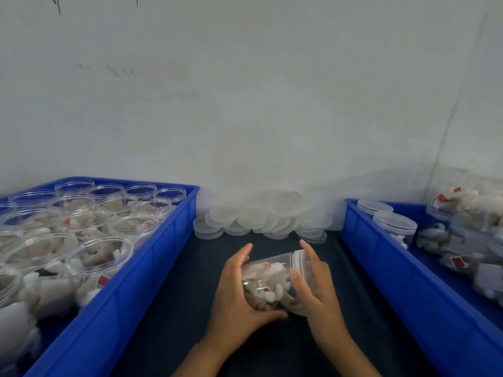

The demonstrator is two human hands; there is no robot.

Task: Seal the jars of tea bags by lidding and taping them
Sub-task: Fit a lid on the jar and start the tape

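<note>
While my left hand (234, 292) is gripping the jar (268, 281) | right hand (310, 284) is cupping its lid (299, 261) | left crate (152, 257) is holding unlidded jars | no tape showing

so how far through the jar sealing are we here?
Done: the right bin holds lidded jars. In hand: both hands, left and right, hold one filled jar tilted, its lid on; no tape is visible. Left: the left bin is full of open jars, with spare lids piled by the wall.
</note>
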